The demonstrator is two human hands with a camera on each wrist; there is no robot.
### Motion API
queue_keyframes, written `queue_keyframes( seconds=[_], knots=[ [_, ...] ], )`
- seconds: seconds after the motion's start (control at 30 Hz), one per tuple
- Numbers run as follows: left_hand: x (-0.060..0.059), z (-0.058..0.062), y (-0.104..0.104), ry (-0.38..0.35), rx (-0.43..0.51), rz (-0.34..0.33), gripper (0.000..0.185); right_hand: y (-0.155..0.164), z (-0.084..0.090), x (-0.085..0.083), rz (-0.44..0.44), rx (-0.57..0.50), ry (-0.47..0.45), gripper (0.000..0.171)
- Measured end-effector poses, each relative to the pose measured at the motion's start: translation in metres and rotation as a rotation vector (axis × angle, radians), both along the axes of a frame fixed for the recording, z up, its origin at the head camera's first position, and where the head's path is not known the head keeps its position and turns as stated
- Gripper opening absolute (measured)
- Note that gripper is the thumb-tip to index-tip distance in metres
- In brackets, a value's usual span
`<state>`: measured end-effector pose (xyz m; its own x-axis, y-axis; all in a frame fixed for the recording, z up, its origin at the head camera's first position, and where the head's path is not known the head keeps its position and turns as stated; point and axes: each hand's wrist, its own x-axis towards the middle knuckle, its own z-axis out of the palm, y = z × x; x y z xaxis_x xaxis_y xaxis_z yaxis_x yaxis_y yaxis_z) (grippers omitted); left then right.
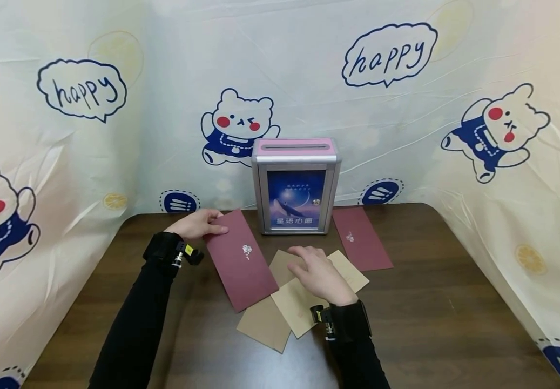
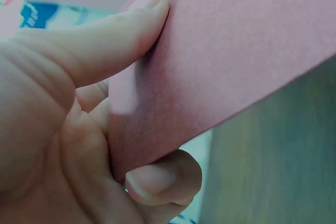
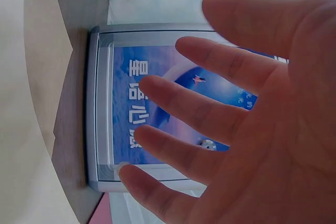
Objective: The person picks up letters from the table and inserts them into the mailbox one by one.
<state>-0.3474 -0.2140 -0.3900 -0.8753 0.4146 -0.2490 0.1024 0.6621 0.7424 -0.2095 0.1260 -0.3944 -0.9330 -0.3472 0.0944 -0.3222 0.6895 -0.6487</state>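
My left hand (image 1: 197,224) pinches the far corner of a dark red envelope (image 1: 241,259) that slants across the table; the left wrist view shows thumb and fingers (image 2: 152,179) clamped on the red envelope (image 2: 220,51). My right hand (image 1: 316,273) hovers or rests, fingers spread, over two tan envelopes (image 1: 299,302) that overlap in front of me. In the right wrist view the spread fingers (image 3: 210,114) are straight and hold nothing. A silver box with a pink slotted top (image 1: 296,186) stands behind the envelopes; its blue front (image 3: 136,103) faces me.
A second dark red envelope (image 1: 361,239) lies flat to the right of the box. The dark wooden table (image 1: 430,313) is walled in on three sides by a cartoon-bear printed cloth (image 1: 503,135).
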Motion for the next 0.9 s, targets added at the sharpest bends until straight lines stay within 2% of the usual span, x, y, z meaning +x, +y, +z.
queue_keyframes(
  seconds=[0.3,0.47,0.6,0.7,0.8,0.9],
  knots=[
    [0.022,0.038,0.033,0.105,0.039,-0.109,0.029,-0.007,-0.001,-0.004,0.023,-0.028,-0.005,0.041],
    [0.034,0.051,0.055,0.123,0.098,-0.174,0.026,-0.011,0.000,-0.006,0.044,-0.099,-0.023,0.046],
    [0.041,0.054,0.071,0.126,0.139,-0.218,0.024,-0.010,0.001,-0.007,0.038,-0.163,-0.016,0.032],
    [0.044,0.053,0.082,0.142,0.150,-0.223,0.024,-0.007,0.002,-0.008,0.012,-0.184,0.021,0.018],
    [0.047,0.050,0.088,0.181,0.145,-0.178,0.027,-0.004,0.002,-0.008,-0.015,-0.208,0.050,0.011],
    [0.051,0.044,0.090,0.203,0.186,-0.103,0.036,-0.001,0.002,-0.008,-0.039,-0.239,0.056,0.011]
  ],
)
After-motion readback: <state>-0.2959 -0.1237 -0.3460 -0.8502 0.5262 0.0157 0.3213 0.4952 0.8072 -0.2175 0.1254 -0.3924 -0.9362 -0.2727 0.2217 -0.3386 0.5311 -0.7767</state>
